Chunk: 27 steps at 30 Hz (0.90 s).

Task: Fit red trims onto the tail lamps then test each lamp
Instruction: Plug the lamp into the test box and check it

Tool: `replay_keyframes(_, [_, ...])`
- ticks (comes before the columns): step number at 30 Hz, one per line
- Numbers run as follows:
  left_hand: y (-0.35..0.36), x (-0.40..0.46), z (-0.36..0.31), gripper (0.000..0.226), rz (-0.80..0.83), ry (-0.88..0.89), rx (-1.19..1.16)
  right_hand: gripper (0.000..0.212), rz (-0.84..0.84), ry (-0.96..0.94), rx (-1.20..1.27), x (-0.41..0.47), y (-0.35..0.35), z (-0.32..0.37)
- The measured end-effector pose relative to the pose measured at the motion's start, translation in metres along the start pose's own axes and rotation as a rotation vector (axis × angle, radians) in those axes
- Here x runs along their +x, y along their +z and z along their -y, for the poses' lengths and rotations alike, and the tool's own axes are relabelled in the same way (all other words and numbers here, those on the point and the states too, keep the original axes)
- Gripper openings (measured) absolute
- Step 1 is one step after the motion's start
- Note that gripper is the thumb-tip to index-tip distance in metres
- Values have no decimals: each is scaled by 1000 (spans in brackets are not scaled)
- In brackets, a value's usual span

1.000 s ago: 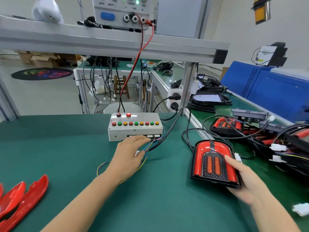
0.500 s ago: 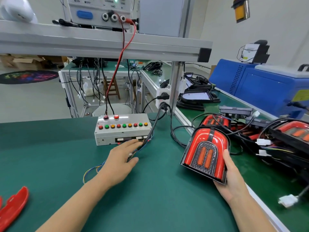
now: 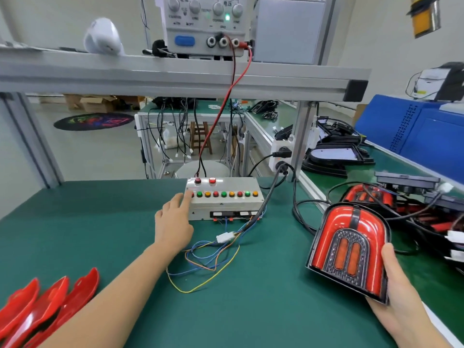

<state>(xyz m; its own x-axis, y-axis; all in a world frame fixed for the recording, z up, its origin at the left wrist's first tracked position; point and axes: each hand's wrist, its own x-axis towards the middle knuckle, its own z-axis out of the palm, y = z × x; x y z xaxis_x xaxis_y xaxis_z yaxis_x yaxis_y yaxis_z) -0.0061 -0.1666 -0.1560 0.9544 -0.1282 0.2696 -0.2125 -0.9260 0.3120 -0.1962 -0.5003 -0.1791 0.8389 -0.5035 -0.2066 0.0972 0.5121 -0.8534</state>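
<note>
Left hand (image 3: pixel 173 222) now off wires, fingers extended pressing test box (image 3: pixel 223 199) leftmost button; right hand (image 3: pixel 391 285) grips trimmed tail lamp (image 3: pixel 349 249), raised. Testing underway; spare red trims (image 3: pixel 47 305) remain unfitted.

Green bench mat (image 3: pixel 125 222), plain, no pattern. Tail lamp (image 3: pixel 347 249) in right hand: glossy red arch, black centre strip, grey textured mesh panel with two orange-red oval bars, black rim. Red trims (image 3: pixel 47 310), bright gloss red, at lower left. Test box (image 3: pixel 224 200): pale grey case; button row of red, green and amber; two red buttons above. Loose wires (image 3: pixel 208 262): blue, orange, yellow; white connector (image 3: pixel 224 237). Power supply (image 3: pixel 204 23): light grey, blue button, green lamp lit; red lead (image 3: pixel 226 106). Blue machine (image 3: pixel 414 136) at right. Multicoloured round floor mat (image 3: pixel 94 121) on black.
</note>
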Motion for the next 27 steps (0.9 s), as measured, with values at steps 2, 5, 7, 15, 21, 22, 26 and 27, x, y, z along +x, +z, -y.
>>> replay_keyframes(2, [0,5,-1,82,15,11,63,42,-3,-6,-2,0,1,0])
replay_keyframes(5, [0,13,-2,76,20,13,169,42,-14,-7,-7,0,1,1])
replay_keyframes(7, [-1,17,0,71,14,4,178,43,-21,-3,-15,0,2,1])
replay_keyframes(15, [-8,33,-3,56,19,-1,297,44,-65,1,-9,-3,4,3])
replay_keyframes(21, [-9,31,-6,54,32,-29,288,43,-85,2,-13,-5,3,3])
replay_keyframes(22, [-9,30,-6,54,31,-35,280,42,-85,0,-20,-4,2,3])
replay_keyframes(26, [-5,25,-9,57,9,-54,231,43,-80,-13,-25,-1,-3,3])
replay_keyframes(27, [-4,24,-9,59,1,-60,221,44,-74,-11,-26,-1,-4,2])
